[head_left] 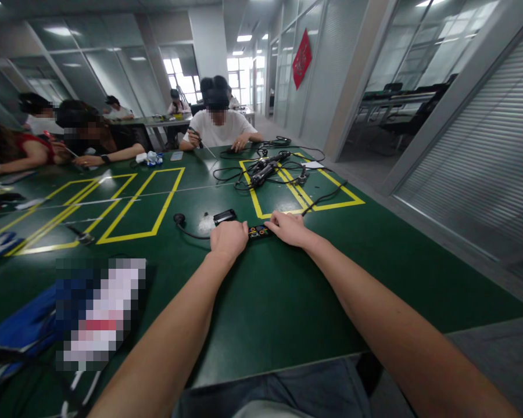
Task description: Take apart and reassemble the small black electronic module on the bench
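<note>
On the head cam, the wearer had both hands on a slim black rectangular device [258, 232] with little orange and greenish electronic bits showing on top. The left hand [229, 239] was wrapped around its left end and the right hand [289, 228] gripped the right end, so only the middle of it was visible. The device was over the glossy dark green tabletop [261, 302], though with the hands covering so much I honestly couldn't tell if it was resting there or held just above.

Left of the device, a black cable with a chunky round plug [179, 219] curved in under the left hand. Just beyond the device's left end lay a black rectangular plastic piece [225, 216], and a thin black cord [325, 200] trailed off past its right end. Farther beyond the device, a messy tangle of black cables and stick-shaped parts [265, 171] was piled over a yellow tape outline [340, 205].

Straight across from the device sat a person in a white T-shirt [221, 129], holding a slim tool. Nearer than the device, off to its left, were a blue fabric item [26, 325] and a pixelated whitish one [113, 299].
</note>
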Action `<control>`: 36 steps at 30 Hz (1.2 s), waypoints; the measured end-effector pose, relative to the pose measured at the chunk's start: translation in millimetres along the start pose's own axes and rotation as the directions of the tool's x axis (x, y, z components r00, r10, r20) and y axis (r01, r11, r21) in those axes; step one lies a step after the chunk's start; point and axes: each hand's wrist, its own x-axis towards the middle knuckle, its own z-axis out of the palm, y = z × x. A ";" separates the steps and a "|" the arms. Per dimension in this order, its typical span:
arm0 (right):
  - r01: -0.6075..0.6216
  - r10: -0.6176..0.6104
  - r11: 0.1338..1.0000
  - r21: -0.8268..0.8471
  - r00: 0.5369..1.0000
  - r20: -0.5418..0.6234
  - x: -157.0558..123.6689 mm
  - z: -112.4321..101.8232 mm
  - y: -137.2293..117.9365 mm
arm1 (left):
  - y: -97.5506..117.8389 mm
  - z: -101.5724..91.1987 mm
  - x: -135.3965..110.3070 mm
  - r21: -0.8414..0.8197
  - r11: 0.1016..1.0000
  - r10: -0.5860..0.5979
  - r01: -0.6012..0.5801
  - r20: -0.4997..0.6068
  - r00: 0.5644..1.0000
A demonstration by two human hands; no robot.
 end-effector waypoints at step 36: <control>0.017 -0.034 0.996 -0.083 0.980 -0.197 -14.6 17.1 -2.7 | -9.2 18.9 3.4 -0.155 0.980 0.086 -0.127 -0.244 0.966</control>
